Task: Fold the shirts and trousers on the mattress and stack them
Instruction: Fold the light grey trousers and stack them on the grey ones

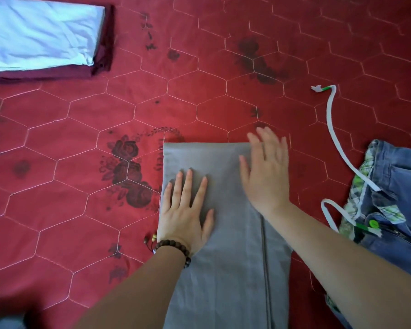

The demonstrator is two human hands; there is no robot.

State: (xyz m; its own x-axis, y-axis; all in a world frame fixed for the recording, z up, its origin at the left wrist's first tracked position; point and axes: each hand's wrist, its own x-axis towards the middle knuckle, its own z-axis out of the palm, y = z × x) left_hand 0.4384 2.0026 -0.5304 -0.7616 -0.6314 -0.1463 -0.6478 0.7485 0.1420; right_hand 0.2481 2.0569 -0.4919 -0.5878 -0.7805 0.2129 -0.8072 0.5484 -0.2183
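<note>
Grey trousers (pixel 226 269) lie folded lengthwise on the red quilted mattress (pixel 81 119), reaching from the bottom edge up to the centre. My left hand (pixel 185 212), a bead bracelet on its wrist, presses flat on the left half of the grey cloth with straight fingers. My right hand (pixel 266 172) lies flat with spread fingers over the top right corner of the trousers, slightly blurred. At the top left sits a stack with a folded light blue garment (pixel 38 34) on a folded maroon garment (pixel 105 58).
Blue denim shorts (pixel 394 198) with a green plaid lining lie crumpled at the right edge. Their white drawstring (pixel 335 136) trails up across the mattress. Dark flower prints mark the red cover left of the trousers.
</note>
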